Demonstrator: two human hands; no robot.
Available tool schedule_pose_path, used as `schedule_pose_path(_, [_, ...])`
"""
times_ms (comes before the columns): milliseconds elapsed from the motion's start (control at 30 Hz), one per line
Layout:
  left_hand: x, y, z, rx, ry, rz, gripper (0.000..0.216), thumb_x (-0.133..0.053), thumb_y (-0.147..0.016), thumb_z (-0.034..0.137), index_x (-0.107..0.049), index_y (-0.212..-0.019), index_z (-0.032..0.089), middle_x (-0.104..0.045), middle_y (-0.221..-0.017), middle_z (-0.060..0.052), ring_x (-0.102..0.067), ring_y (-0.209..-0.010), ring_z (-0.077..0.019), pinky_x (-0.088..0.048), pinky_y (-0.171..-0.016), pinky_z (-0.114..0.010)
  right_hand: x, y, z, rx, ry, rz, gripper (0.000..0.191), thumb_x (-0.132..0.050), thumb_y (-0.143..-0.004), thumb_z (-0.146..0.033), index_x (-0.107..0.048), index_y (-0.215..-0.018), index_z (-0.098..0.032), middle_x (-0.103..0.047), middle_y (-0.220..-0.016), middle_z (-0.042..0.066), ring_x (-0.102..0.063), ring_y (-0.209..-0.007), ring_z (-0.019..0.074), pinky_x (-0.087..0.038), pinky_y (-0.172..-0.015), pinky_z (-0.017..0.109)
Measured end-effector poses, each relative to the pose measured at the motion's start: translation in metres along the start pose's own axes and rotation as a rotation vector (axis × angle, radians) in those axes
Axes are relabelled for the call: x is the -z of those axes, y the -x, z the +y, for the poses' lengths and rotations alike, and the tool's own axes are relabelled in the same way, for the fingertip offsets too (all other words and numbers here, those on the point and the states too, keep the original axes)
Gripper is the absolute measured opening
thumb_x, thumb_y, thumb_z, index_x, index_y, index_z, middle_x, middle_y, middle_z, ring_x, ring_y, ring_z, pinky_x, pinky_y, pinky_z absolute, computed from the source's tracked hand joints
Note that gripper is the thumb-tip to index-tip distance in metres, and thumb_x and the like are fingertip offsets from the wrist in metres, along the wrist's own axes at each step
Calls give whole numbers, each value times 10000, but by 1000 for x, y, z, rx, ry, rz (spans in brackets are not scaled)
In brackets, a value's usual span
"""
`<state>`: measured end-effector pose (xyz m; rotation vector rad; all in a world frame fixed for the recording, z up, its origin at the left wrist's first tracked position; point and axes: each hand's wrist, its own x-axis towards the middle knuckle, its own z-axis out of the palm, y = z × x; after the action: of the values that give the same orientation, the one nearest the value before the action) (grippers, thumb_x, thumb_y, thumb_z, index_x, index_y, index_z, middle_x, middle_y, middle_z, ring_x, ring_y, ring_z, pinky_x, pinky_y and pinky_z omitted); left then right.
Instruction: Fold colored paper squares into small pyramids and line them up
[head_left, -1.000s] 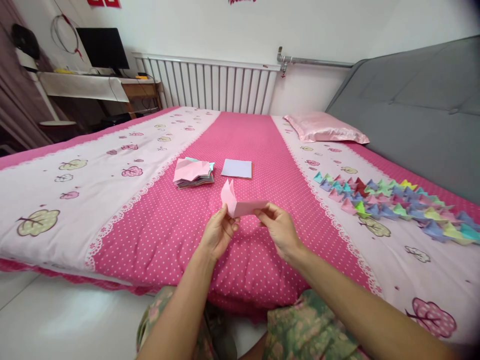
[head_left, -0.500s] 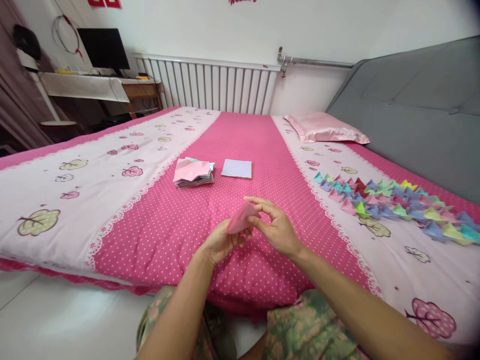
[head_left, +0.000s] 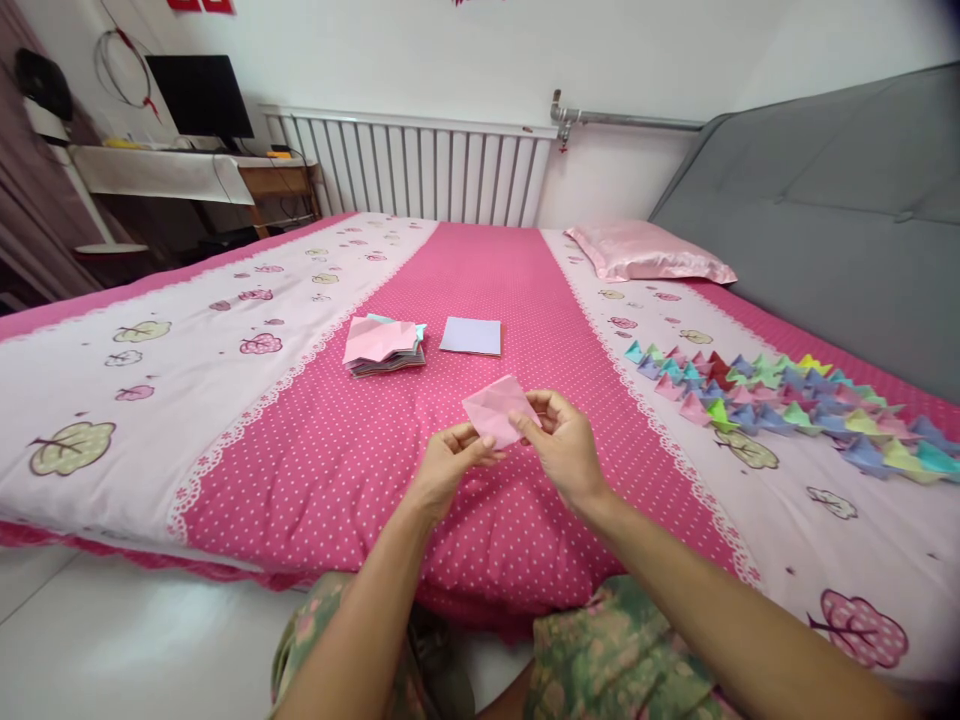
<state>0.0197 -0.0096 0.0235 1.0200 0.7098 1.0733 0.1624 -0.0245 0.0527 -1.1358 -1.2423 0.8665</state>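
Note:
A folded piece of pink origami paper point(head_left: 496, 408), roughly diamond-shaped, is held above the bed between my two hands. My left hand point(head_left: 448, 462) pinches its lower corner between thumb and fingers. On the right side, my right hand point(head_left: 564, 445) grips it, the thumb lying on its face and the fingers behind. Beyond the hands lies a flat stack of square paper point(head_left: 471, 336) with a lilac sheet on top. To its left is a pile of creased papers point(head_left: 384, 345), pink uppermost.
Rows of small folded paper boats point(head_left: 780, 390) in several colours stand on the right of the bed point(head_left: 487, 270). A pink pillow point(head_left: 649, 252) lies near the grey headboard point(head_left: 825, 180). A radiator point(head_left: 420, 165) lines the wall; a desk with a monitor point(head_left: 201, 98) is back left.
The pink paper has turned from a narrow, tilted view to show its broad face. My left hand has shifted from beneath it to its lower corner.

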Motion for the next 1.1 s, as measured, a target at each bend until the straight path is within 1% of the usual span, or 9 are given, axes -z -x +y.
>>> schedule_pose_path(67, [-1, 0, -3, 20, -51, 30, 281, -707, -615, 289, -662, -835, 120, -684, -788, -81, -611, -618, -121, -450, -608, -219, -1, 1, 0, -16, -19, 18, 353, -603, -705, -315, -485, -1004, -168, -620, -899, 73, -602, -792, 174, -484, -648, 292])
schedule_pose_path(133, [-2, 0, -3, 32, -60, 55, 267, -703, -616, 298, -666, -810, 118, -686, -759, -83, -614, -605, -124, -449, -585, -214, -2, 2, 0, -37, -21, 28, 433, -607, -701, -308, -437, -1075, -170, -623, -869, 67, -607, -768, 171, -484, -646, 295])
schedule_pose_path(200, [-2, 0, -2, 37, -65, 62, 268, -701, -617, 306, -669, -803, 115, -687, -744, -86, -620, -611, -131, -452, -583, -214, -3, 2, 0, -68, -33, 6, 436, -600, -704, -317, -441, -1078, -160, -629, -861, 73, -609, -760, 170, -482, -652, 297])
schedule_pose_path(367, [-1, 1, 0, 48, -118, 32, 276, -715, -596, 304, -680, -784, 105, -682, -703, -86, -607, -570, -122, -442, -562, -209, -4, 1, 1, -181, -54, -97, 377, -681, -602, -297, -568, -920, -128, -646, -882, 89, -607, -771, 183, -475, -668, 295])
schedule_pose_path(467, [-3, 2, 0, 47, -148, -1, 276, -718, -590, 296, -682, -791, 111, -681, -697, -78, -597, -550, -116, -442, -557, -212, -4, 1, -1, -285, -56, -92, 358, -721, -536, -295, -615, -827, -114, -659, -818, 84, -605, -703, 181, -468, -612, 285])
schedule_pose_path(600, [-3, 3, 0, 59, -158, -8, 261, -724, -578, 281, -678, -774, 113, -679, -697, -67, -582, -520, -101, -433, -532, -202, -3, 1, -1, -358, -106, -72, 321, -732, -525, -312, -639, -753, -106, -663, -753, 74, -595, -628, 158, -447, -567, 264])
schedule_pose_path(767, [-4, 4, 3, 101, -168, -10, 217, -728, -574, 256, -668, -709, 97, -660, -609, -59, -575, -500, -99, -418, -505, -185, 0, -3, 2, -363, -203, -42, 356, -732, -526, -360, -637, -765, -113, -661, -730, 62, -591, -593, 155, -452, -564, 277])
schedule_pose_path(933, [-6, 4, 4, 138, -199, 8, 201, -731, -571, 263, -650, -637, 92, -647, -547, -61, -562, -463, -93, -407, -476, -179, 4, -7, 3, -327, -146, 23, 318, -712, -544, -396, -612, -672, -122, -614, -629, 23, -536, -527, 121, -415, -503, 244])
schedule_pose_path(1100, [-5, 2, 3, 134, -187, 20, 219, -750, -536, 275, -630, -594, 101, -638, -523, -54, -563, -451, -98, -415, -465, -185, 5, -7, 4, -264, -79, 23, 350, -634, -620, -469, -615, -695, -128, -588, -596, 16, -486, -487, 106, -360, -448, 220])
